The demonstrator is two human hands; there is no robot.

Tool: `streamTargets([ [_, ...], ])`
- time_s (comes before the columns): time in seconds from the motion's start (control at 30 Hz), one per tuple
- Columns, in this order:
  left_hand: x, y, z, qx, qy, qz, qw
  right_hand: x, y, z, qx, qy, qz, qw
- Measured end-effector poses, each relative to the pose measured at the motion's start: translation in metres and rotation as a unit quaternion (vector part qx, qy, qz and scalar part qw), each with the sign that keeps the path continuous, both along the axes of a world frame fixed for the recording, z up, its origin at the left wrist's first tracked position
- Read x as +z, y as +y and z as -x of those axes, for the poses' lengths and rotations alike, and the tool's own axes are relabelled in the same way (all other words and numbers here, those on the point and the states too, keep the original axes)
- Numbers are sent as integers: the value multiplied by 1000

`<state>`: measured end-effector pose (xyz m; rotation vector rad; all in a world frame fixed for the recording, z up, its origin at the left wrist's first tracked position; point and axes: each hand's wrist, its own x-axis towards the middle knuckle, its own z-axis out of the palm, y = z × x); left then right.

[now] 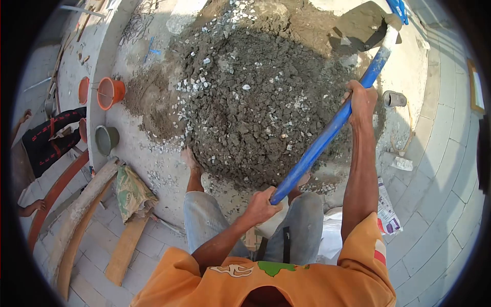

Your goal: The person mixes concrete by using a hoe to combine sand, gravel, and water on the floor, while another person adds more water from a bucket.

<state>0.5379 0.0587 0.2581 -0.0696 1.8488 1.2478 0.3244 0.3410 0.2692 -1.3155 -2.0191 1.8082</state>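
With both hands I grip a hoe (327, 135) by its blue handle, which slants from near my lap up to the right. My left hand (261, 205) is wrapped round the handle's lower end, close to my knees. Further up, my right hand (362, 102) closes round the shaft. The broad, mortar-smeared hoe blade (360, 25) is at the upper right, over the edge of the heap. In front of my bare feet spreads a pile of wet grey concrete mix (255, 107), dotted with pale stone chips.
An orange bucket (111, 93) and a dark green bucket (107, 140) stand left of the pile. Wooden planks (125, 250) and a crumpled sack (134, 192) lie lower left. A person (30, 153) is at far left. A grey can (395, 99) lies right.
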Motion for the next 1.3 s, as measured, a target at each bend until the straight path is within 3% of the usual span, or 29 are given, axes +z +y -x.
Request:
streamTargets([
  [0.07, -14, -1, 10, 22, -26, -7, 999, -25, -10, 37, 41, -22, -29, 999],
  [0.13, -25, -6, 5, 124, -80, -41, 988, -71, -41, 45, 108, -81, -42, 990],
  [0.2, 9, -27, -42, 147, -231, 5, 962, -146, -99, 2, 166, -155, -35, 973],
  [0.23, 27, -37, -63, 171, -279, 29, 944, -149, -114, -21, 154, -166, 7, 974],
  [0.3, 71, -57, -68, 211, -328, -27, 920, -126, -137, -49, 172, -212, 72, 959],
  [0.37, 123, -54, -72, 181, -341, -13, 923, -89, -135, -58, 177, -220, 74, 957],
  [0.5, 188, -93, -92, 113, -309, 20, 944, -71, -163, -114, 165, -238, 112, 951],
  [0.63, 225, -120, -90, 58, -304, 72, 948, -33, -167, -148, 63, -178, 241, 952],
  [0.87, 272, -141, -87, -112, -217, 136, 960, 45, -146, -194, -36, -136, 255, 957],
  [1.0, 249, -189, -78, -207, -143, 117, 961, 72, -151, -204, -96, -91, 190, 973],
  [1.2, 137, -248, -52, -235, -4, 101, 967, 76, -165, -212, -177, -13, 181, 967],
  [1.3, 107, -246, -39, -257, 52, 123, 957, 95, -163, -208, -198, 19, 189, 962],
])
